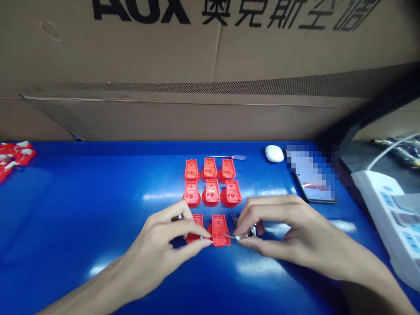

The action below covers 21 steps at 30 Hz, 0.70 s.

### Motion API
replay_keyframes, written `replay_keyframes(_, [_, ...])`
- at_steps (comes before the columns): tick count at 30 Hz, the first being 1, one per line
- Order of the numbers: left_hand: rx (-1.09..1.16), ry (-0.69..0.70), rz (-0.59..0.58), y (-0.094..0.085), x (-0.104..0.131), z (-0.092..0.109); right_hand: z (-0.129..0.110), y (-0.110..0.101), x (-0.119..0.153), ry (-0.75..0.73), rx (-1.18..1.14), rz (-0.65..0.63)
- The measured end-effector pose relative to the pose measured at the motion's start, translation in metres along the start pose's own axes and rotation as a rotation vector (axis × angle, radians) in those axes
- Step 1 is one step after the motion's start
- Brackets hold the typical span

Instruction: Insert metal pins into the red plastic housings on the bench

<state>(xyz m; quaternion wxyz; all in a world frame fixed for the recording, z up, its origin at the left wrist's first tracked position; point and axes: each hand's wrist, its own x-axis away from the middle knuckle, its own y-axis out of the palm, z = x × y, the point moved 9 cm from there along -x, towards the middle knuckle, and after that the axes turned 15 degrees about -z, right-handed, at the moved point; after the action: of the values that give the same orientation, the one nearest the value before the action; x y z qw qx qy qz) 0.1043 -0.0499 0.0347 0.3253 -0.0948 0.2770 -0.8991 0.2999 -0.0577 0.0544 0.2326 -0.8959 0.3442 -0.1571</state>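
Note:
Red plastic housings stand in rows on the blue table. My left hand (167, 234) is closed in a pinch beside the front-row red housing (219, 229). A small metal pin (201, 238) shows at its fingertips, mostly hidden, and a dark rod with a white end (177, 217) sits among its curled fingers. My right hand (278, 223) pinches a thin metal pin with a white end (232, 237), its tip over the same housing. More shiny metal pieces (252, 231) show under the right fingers. Another front-row housing (198, 220) is partly hidden by my left hand.
Several red housings (210, 192) stand behind the front row. Beyond them lies a screwdriver (226, 157). A white rounded case (274, 154) and a phone (315, 183) lie at the right, near a white power strip (390, 210). Red-and-white parts (15, 157) lie far left; cardboard (197, 52) forms the back.

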Motion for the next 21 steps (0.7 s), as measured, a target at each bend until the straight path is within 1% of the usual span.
replay_keyframes(4, [-0.002,-0.001,-0.001,0.000,0.000,0.000,-0.002,0.002,0.000,-0.014,0.019,0.000])
replay_keyframes(11, [-0.001,0.004,-0.001,0.000,0.000,0.000,-0.015,0.004,-0.001,-0.094,0.059,0.012])
replay_keyframes(21, [-0.008,0.004,0.003,-0.001,0.000,0.001,-0.012,0.007,-0.004,-0.095,0.069,0.000])
